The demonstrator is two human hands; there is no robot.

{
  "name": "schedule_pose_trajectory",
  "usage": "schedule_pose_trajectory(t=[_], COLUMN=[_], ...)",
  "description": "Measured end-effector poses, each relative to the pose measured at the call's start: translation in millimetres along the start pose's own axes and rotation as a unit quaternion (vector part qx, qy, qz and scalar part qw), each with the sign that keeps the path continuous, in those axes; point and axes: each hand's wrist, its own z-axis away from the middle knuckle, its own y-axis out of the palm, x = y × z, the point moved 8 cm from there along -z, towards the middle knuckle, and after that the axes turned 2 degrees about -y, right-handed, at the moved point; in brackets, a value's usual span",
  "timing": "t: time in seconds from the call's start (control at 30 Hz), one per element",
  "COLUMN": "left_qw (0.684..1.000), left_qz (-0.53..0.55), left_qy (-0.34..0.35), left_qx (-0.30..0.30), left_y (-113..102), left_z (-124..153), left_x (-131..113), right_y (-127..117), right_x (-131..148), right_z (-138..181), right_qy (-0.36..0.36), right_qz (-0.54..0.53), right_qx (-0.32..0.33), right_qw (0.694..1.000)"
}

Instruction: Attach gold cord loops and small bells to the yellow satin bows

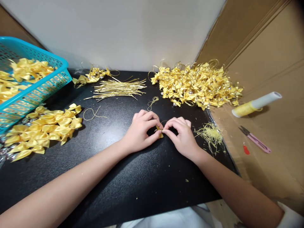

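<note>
Both hands meet over the middle of the black table. My left hand [143, 131] pinches a small yellow ribbon bow [161, 135], mostly covered by the fingers. My right hand [181, 134] is closed in a pinch right beside it, fingertips touching the left ones at the bow. What sits between the right fingertips is too small to make out; a thin cord curves up just behind them. Just beyond the hands lies a small tangle of thin cord [153, 102]. A looped piece of cord [92, 114] rests to the left.
Left are a turquoise basket [51, 77] of bows and a bow pile [57, 126]. Gold ties [118, 88] lie at the back, finished-looking bows with bells [194, 84] back right. Cord scraps [211, 135], pink snips [257, 142], a red tag [246, 149] and a thread tube [256, 104] are right.
</note>
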Motion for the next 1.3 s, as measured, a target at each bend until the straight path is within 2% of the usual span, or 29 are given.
schedule_pose_trajectory(t=[0.2,0.6,1.0,1.3], left_qw=[1.0,0.999,1.0,0.999], left_qz=[-0.007,-0.038,0.019,0.014], left_qy=[0.0,-0.001,-0.006,-0.012], left_qx=[0.023,0.019,0.021,0.046], left_y=[6,8,6,12], left_z=[-2,0,-1,-2], left_x=[5,6,6,9], right_y=[-1,-3,0,1], right_x=[-1,0,-2,-3], right_z=[0,0,0,-1], right_qy=[0.002,-0.009,0.0,0.002], right_qz=[-0.012,-0.014,-0.018,-0.02], right_qx=[-0.007,-0.007,0.002,0.009], right_qw=[1.0,1.0,1.0,1.0])
